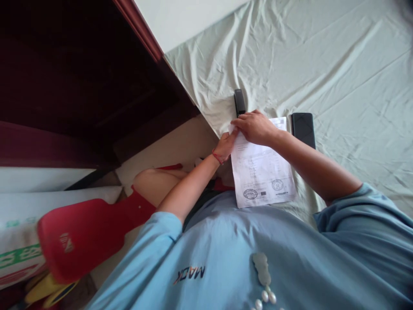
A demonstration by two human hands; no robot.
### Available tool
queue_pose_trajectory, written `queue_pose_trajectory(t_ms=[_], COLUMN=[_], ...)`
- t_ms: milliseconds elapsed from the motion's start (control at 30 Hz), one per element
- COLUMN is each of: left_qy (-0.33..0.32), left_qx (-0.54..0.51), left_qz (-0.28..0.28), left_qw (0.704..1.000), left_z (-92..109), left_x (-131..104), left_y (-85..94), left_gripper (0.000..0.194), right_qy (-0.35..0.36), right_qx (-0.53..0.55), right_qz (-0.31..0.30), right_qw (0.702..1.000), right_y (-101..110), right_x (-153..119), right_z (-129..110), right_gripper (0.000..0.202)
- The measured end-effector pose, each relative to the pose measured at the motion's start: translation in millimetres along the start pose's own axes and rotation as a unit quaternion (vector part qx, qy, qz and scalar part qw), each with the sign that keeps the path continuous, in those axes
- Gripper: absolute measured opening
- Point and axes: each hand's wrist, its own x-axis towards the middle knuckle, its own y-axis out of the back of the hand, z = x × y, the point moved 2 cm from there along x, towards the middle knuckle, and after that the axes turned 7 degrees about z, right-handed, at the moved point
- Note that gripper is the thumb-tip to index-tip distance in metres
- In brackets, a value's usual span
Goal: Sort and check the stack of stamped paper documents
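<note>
Printed paper sheets [262, 172] with round stamps near the lower edge lie on the pale green bedsheet, close to my body. My left hand [226, 145], a red string round its wrist, pinches the paper's upper left corner. Over the same corner my right hand [254, 127] is closed, its fingertips meeting those of my left hand. Just beyond my right fingers is a black stapler-like object [239, 102], its near end partly hidden by the hand. A dark phone-like rectangle [303, 129] rests to the right of the paper, partly behind my right forearm.
The wrinkled bedsheet [322, 64] spreads ahead and to the right. Dark wooden furniture [145, 99] fills the upper left. A red plastic chair or stool part [87, 232] is at the lower left, beside white printed bags [19, 224] and a yellow item [48, 292].
</note>
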Motion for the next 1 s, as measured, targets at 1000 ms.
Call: queue_pose_trajectory(t_ms=[1000], left_qy=[-0.078], left_qx=[0.054], left_qz=[-0.062], left_qw=[0.994], left_z=[-4], left_x=[3], left_y=[3.7], left_gripper=[0.061], right_qy=[-0.204], right_qx=[0.264], right_qz=[0.002], right_qw=[0.943], right_y=[10], right_x=[-83], right_z=[109], right_gripper=[0.046])
